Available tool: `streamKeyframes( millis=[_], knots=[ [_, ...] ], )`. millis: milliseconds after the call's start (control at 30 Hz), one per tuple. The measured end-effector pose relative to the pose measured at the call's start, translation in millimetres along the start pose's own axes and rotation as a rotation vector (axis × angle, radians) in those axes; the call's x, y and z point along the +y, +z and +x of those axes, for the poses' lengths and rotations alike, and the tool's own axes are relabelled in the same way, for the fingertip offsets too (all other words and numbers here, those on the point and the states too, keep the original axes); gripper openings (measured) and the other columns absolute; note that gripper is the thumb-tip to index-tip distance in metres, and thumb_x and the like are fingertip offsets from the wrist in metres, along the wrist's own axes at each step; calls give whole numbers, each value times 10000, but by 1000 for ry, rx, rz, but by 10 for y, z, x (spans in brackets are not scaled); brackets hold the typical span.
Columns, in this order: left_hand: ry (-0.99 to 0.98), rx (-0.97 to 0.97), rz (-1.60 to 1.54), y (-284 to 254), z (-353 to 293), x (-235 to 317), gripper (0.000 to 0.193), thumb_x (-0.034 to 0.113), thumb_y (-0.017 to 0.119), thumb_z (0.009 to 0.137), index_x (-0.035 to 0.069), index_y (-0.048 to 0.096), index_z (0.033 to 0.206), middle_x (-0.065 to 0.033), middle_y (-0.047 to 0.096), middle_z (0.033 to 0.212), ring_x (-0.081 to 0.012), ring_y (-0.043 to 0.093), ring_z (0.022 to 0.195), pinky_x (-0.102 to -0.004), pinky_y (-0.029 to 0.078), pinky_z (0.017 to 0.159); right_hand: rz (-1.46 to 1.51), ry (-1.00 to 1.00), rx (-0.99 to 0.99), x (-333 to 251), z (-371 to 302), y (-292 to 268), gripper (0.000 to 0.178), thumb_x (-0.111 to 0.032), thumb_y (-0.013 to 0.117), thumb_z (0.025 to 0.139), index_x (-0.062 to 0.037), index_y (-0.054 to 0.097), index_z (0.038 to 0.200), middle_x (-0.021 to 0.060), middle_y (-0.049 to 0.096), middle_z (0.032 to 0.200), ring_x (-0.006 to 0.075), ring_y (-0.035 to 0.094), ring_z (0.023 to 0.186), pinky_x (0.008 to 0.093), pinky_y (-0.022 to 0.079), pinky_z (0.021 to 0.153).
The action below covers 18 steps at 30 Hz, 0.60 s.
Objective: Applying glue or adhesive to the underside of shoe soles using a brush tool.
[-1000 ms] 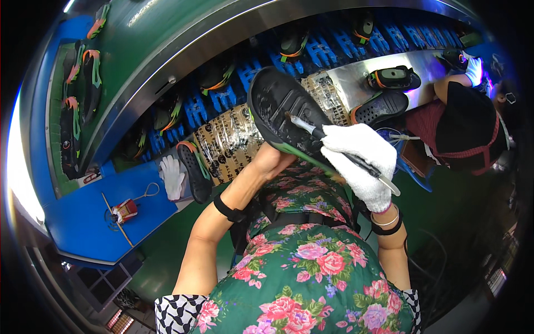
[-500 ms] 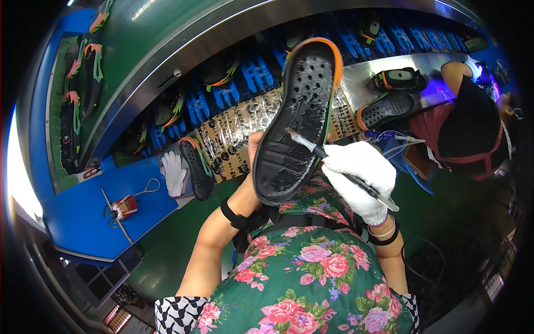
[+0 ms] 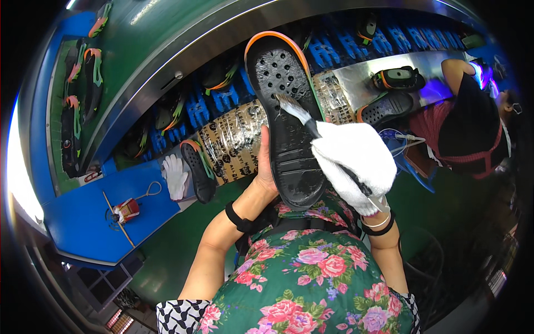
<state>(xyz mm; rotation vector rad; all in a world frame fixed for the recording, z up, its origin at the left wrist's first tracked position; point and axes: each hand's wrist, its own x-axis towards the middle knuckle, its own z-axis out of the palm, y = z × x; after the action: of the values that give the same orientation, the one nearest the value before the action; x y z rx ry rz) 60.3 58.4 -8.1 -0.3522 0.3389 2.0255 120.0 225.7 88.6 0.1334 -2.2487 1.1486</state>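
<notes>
A black shoe sole (image 3: pixel 292 145) with an orange rim at its far end and holes in its forward half is held up in front of me. My left hand (image 3: pixel 266 164), bare, grips it from beneath along its left side; most of those fingers are hidden behind it. In my right hand (image 3: pixel 356 161), which wears a white knit glove, is a brush (image 3: pixel 297 113) with a dark handle. Its bristles touch the sole's inner face just below the holes. The surface there looks wet and shiny, with whitish streaks among the holes.
Another sole (image 3: pixel 197 170) stands by a white glove (image 3: pixel 175 177) on the blue table (image 3: pixel 83 222) at left. Behind lies a tape-wrapped cardboard strip (image 3: pixel 233 142), then a conveyor with blue racks (image 3: pixel 325 53). To the right are more soles (image 3: pixel 385 108) and a co-worker (image 3: pixel 464 122).
The sole has turned, its far end swinging left. My right hand has carried the brush from the sole's middle up toward the holes.
</notes>
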Motion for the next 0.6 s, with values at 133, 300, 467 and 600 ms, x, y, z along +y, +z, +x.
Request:
streamKeyframes(
  millis=[133, 300, 467, 600],
  knots=[
    [41, 141, 148, -87, -79, 10, 964, 781, 487, 881, 124, 325, 1567, -158, 397, 1572, -355, 429, 1412, -551, 330, 1181, -41, -119, -37, 136, 82, 85, 381, -23, 755, 757, -35, 748, 1138, 149, 730, 1152, 300, 694, 976, 376, 552, 833],
    [0, 56, 223, -223, -120, -19, 804, 683, 478, 954, 107, 417, 1511, -141, 536, 1462, -310, 549, 1317, -501, 425, 1132, -50, -25, -133, 26, 105, 92, 360, -73, 685, 857, -41, 718, 1215, 153, 695, 1245, 293, 649, 1127, 383, 488, 981],
    [-71, -130, -84, -333, -35, 11, 781, 684, 456, 964, 117, 436, 1500, -143, 544, 1453, -304, 567, 1299, -505, 442, 1117, 169, 79, 68, 18, 97, 180, 238, 39, 781, 742, -20, 762, 972, 156, 752, 986, 271, 723, 869, 363, 566, 777],
    [-3, -93, 99, -340, 33, 30, 714, 640, 407, 1007, 117, 446, 1492, -129, 567, 1427, -272, 604, 1255, -479, 479, 1086, -77, -27, 55, 52, 117, 99, 247, 83, 780, 720, -18, 762, 944, 174, 748, 971, 272, 718, 848, 345, 562, 761]
  ],
)
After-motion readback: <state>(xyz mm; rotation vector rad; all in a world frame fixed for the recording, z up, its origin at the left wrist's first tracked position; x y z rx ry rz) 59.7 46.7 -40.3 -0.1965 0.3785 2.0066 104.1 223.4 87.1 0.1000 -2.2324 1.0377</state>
